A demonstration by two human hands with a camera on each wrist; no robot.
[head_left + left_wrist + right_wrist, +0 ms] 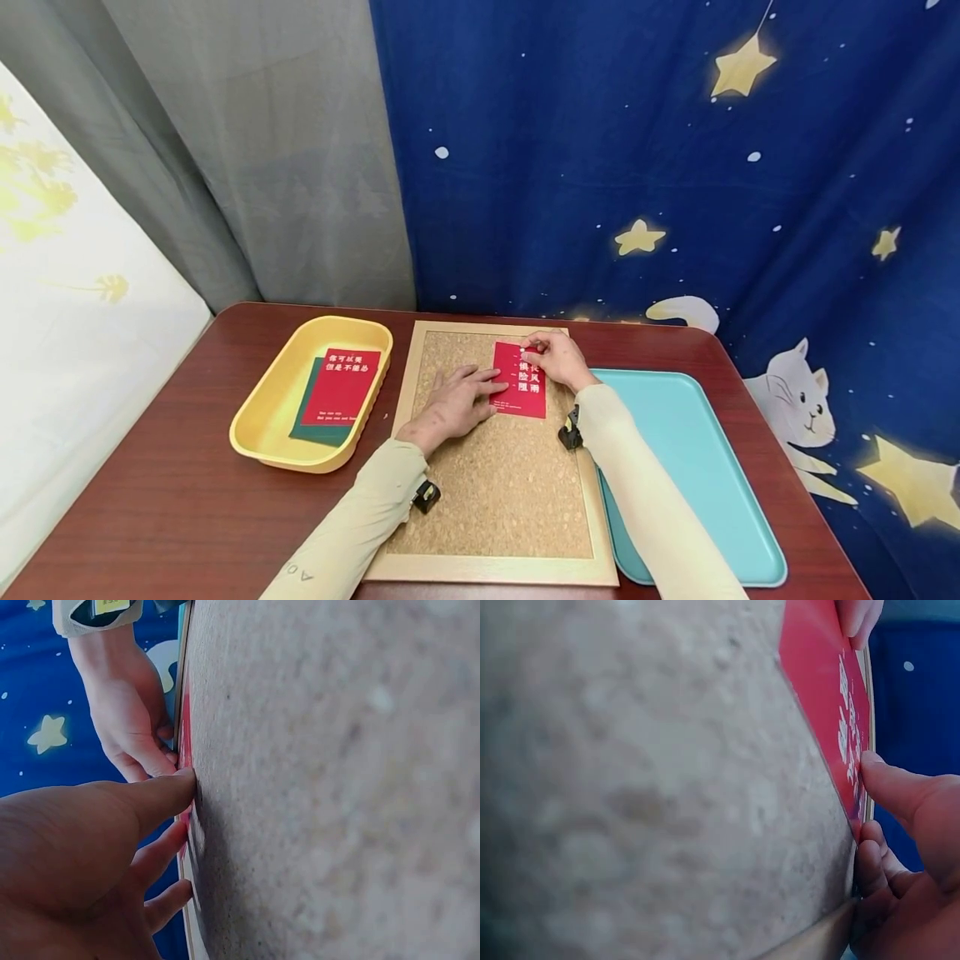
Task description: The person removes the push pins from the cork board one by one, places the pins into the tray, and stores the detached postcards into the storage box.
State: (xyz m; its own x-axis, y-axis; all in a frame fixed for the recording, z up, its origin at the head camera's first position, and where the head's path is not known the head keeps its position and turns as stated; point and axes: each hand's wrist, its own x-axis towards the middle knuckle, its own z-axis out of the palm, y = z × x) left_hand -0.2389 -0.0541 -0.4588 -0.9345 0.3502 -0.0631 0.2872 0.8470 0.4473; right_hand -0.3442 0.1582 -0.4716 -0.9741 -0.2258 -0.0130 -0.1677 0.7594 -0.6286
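A red card [532,404] with white Chinese characters lies on the upper right part of a cork board [495,492] with a pale wooden frame. My right hand [561,360] grips the card's upper right corner. In the right wrist view, that thumb [892,784] is on the printed face and the curled fingers [874,862] are at the corner. Spread and fairly straight, the fingers of my left hand [456,404] rest along the card's left edge. The left wrist view shows its thumb [161,796] touching near the card's edge. Some characters are hidden under the right hand.
Left of the board stands a yellow plastic basket [255,425] holding another red card [341,392] over a dark green one [315,432]. A light blue tray [697,492] lies to the right, partly under my right forearm. Curtains hang behind the brown table [172,475].
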